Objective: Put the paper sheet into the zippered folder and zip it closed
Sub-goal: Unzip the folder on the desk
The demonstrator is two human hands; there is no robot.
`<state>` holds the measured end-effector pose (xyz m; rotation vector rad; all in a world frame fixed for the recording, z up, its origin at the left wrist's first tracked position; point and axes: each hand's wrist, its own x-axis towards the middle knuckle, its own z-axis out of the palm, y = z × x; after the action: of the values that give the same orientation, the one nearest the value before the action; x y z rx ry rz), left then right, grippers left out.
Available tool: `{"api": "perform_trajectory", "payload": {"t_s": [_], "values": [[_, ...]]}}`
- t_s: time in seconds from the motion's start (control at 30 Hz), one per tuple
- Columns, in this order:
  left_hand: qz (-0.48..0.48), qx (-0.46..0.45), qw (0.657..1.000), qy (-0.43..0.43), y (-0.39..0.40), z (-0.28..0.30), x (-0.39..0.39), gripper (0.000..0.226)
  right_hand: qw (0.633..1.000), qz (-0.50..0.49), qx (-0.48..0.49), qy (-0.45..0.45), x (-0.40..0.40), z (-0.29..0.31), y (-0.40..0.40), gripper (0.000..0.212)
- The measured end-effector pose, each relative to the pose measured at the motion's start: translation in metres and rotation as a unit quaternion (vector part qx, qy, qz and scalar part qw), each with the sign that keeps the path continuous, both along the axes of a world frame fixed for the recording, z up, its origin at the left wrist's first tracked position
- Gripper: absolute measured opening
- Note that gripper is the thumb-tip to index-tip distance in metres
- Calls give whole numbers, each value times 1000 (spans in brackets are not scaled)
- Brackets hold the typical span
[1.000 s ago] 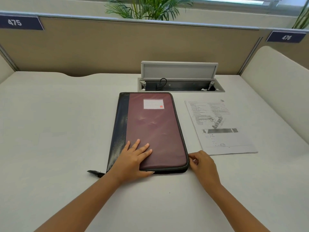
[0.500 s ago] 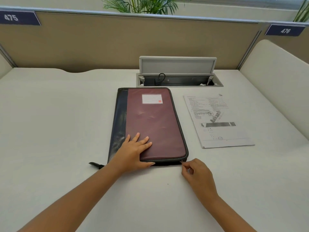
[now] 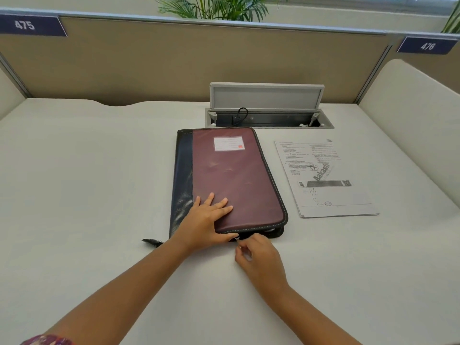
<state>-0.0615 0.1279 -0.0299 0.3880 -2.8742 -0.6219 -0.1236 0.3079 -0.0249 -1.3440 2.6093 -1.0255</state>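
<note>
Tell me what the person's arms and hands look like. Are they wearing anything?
Both forearms are bare, with no sleeves over them. The left hand and right hand have no gloves, and I see no rings or watch. At the bottom left corner, a bit of purple and pink patterned cloth shows by the left arm, maybe a sleeve.

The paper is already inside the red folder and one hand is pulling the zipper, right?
Not quite. The head view shows the paper lying on the desk beside the red folder. The right hand does pinch the zipper.
</note>
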Motion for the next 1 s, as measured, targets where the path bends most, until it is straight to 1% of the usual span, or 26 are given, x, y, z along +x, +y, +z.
{"api": "perform_trajectory", "payload": {"t_s": [0.13, 0.2, 0.33, 0.47, 0.53, 0.63, 0.83, 1.0], "values": [[0, 22, 1000, 22, 0, 2, 2, 74, 1000, 1, 0, 16, 10, 1, -9, 2], [1, 33, 999, 32, -1, 4, 3, 73, 999, 17, 3, 36, 16, 4, -14, 3], [5, 70, 995, 69, 0, 10, 3, 73, 994, 53, -4, 92, 25, 8, -25, 9], [17, 117, 987, 107, 3, 15, 9, 75, 988, 57, -15, 144, 29, 7, -31, 14], [19, 131, 984, 116, 3, 17, 10, 76, 982, 66, -19, 175, 30, 6, -33, 12], [30, 144, 979, 144, 6, 22, 8, 76, 976, 91, -33, 197, 36, 2, -40, 9], [91, 213, 942, 244, 19, 31, 4, 73, 965, 139, -20, 220, 58, -7, -55, 12], [132, 259, 904, 313, 19, 37, 12, 74, 959, 179, -49, 215, 60, -11, -66, 14]]}}
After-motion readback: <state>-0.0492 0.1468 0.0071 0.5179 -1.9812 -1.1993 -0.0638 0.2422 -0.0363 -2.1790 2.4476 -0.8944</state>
